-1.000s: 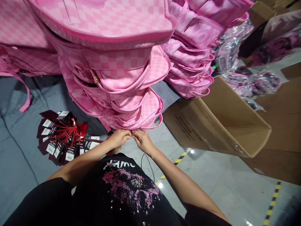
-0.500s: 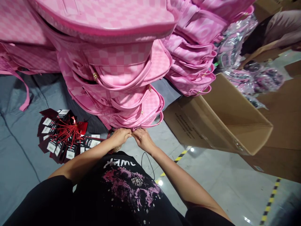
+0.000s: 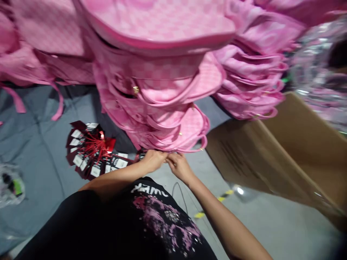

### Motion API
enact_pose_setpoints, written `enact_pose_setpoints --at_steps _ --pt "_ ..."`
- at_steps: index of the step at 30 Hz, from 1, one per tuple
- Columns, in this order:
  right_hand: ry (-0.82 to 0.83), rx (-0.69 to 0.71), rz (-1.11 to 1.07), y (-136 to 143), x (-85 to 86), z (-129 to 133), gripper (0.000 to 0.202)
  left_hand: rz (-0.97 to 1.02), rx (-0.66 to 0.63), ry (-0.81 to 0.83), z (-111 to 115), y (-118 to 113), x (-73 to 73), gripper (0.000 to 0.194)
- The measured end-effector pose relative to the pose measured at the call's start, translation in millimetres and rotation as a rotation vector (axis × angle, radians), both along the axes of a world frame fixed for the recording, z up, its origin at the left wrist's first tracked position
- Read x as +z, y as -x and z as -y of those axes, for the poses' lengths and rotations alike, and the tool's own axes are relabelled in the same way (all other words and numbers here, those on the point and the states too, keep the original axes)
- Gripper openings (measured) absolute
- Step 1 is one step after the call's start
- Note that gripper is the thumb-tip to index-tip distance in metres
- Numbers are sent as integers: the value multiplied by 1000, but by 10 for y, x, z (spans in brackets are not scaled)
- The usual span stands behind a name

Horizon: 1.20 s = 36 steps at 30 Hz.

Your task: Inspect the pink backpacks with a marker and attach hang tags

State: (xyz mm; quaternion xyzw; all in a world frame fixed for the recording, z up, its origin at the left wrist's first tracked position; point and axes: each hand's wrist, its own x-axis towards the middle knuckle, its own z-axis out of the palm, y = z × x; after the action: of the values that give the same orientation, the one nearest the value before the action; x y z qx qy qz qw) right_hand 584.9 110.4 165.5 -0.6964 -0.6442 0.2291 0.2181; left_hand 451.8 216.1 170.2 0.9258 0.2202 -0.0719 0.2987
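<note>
Several pink checkered backpacks (image 3: 168,83) are stacked in front of me, with loops and gold zipper pulls along their near side. At the lower edge of the stack, my left hand (image 3: 154,160) and my right hand (image 3: 179,165) meet, fingers closed in a pinch. What they pinch is too small and blurred to name. Left of my hands, dark tags (image 3: 94,171) with white labels and red strings lie fanned out on the grey cloth (image 3: 46,144).
A second pile of pink bags (image 3: 249,79) stands to the right, beside an open cardboard box (image 3: 244,155). Plastic-wrapped items (image 3: 311,68) lie behind the box. More pink bags (image 3: 51,36) are at the far left, and a clear plastic bag (image 3: 12,186) lies below them.
The view has swung left, so the stack, tags and box appear further right. A clear plastic bag now shows at the left. My hands remain together at the stack's lower edge.
</note>
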Motion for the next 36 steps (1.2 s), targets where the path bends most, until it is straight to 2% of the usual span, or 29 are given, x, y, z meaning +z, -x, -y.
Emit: enact_pose_setpoints --at_steps 3,7,12,18,20,23,28,31,36 --pt "-31 -47 -11 -26 -112 2 13 0 18 -9 -16 15 -32 23" --pt "-57 -56 -9 -42 -189 3 19 19 -4 1 -47 65 -72 15" --pt "-25 -96 -141 -54 -137 16 30 71 0 -12 -1 73 -56 18" --pt "-45 -304 -277 -21 -117 24 29 48 -20 17 12 94 -61 22" --pt "-43 -315 -312 7 -132 27 29 25 16 11 9 111 -64 18" --pt "-59 -317 -363 36 -152 33 28 17 68 -1 18 130 -57 25" --pt "-92 -351 -424 66 -167 54 26 48 35 9 52 161 -30 14" --pt "-98 -383 -458 95 -171 59 26 66 77 -2 64 188 -7 16" --pt "-102 -442 -495 170 -141 55 26 85 62 29 49 242 40 15"
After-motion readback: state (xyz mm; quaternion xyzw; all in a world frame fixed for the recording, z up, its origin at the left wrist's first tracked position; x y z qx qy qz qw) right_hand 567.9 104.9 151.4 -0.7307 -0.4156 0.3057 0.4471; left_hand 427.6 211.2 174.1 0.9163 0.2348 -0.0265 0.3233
